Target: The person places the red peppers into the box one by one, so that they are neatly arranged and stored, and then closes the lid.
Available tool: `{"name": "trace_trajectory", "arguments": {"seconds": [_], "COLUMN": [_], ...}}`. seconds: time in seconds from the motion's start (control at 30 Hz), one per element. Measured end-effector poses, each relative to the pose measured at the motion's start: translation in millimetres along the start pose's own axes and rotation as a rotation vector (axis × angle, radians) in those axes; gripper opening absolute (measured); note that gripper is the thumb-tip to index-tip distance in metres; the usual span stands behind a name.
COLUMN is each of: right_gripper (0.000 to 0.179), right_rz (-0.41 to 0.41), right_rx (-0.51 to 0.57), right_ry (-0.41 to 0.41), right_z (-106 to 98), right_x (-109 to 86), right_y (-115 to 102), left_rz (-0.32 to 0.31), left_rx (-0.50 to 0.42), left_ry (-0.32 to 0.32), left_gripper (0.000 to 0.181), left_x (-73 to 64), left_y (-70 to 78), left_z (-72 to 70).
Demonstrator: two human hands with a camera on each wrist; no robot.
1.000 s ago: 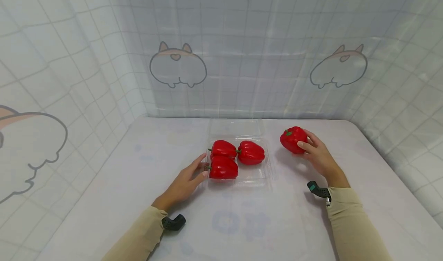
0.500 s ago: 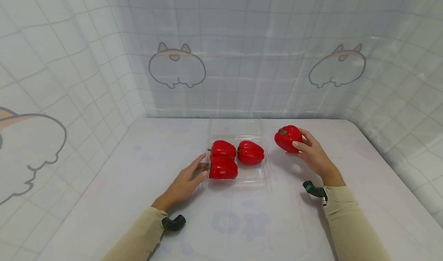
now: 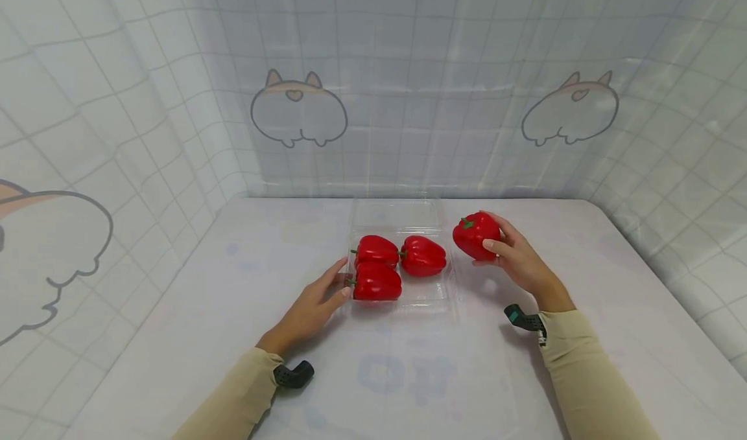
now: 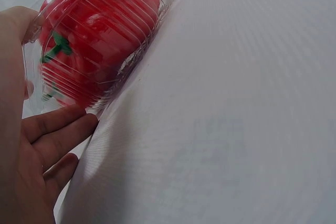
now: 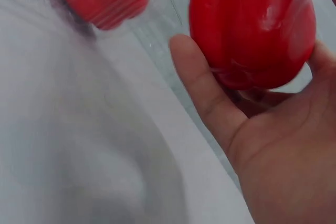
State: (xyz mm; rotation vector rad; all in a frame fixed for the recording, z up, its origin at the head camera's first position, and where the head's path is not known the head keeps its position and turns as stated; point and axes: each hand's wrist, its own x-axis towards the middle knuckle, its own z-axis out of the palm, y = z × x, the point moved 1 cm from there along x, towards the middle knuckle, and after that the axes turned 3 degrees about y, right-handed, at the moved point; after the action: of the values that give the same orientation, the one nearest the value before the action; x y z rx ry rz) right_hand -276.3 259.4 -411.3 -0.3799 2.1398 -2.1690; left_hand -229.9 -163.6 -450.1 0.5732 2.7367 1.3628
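Red, glossy and blocky, one bell pepper fills the grip of the right hand, stem end away from the palm. Just left stands a clear plastic box, its bare near-right corner leftward and bodyward of that grip; the left hand, fingers loosely extended, touches the box's left side.

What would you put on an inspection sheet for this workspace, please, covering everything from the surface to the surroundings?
Surface: white table with faint bluish prints.
Job's things: three red bell peppers inside an open clear plastic container; a fourth pepper outside it, to its right.
Clutter: nothing seen.
Grippers: left hand touches the container's left side; right hand grips the fourth pepper.
Cables: nothing seen.
Surroundings: pale grid-patterned sheeting with cartoon animal drawings at the back and sides.
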Motion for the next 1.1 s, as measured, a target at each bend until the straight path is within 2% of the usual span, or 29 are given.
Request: {"name": "trace_trajectory", "arguments": {"seconds": [0.23,0.5,0.87,1.1], "right_gripper": [0.061,0.062,0.066,0.070], "right_rz": [-0.049,-0.049,-0.071,-0.085], "right_rx": [0.029,0.043,-0.007,-0.091], "right_ry": [0.015,-0.016,-0.083,-0.120], "right_z": [5.9,11.0,20.0,25.9], "right_x": [-0.6,0.0,0.3,0.0], "right_y": [-4.5,-6.0,-9.4,-10.4], "left_rz": [-0.007,-0.014,-0.021,-0.029], "left_rx": [0.001,0.002,0.006,0.005], "left_ry": [-0.005,-0.003,-0.003,-0.005], "left_gripper": [0.070,0.071,0.071,0.072], "left_x": [0.4,0.3,-0.1,0.2], "left_y": [-2.8,-1.4,-1.3,-1.0], "left_z": [0.8,0.8,0.4,0.3]}}
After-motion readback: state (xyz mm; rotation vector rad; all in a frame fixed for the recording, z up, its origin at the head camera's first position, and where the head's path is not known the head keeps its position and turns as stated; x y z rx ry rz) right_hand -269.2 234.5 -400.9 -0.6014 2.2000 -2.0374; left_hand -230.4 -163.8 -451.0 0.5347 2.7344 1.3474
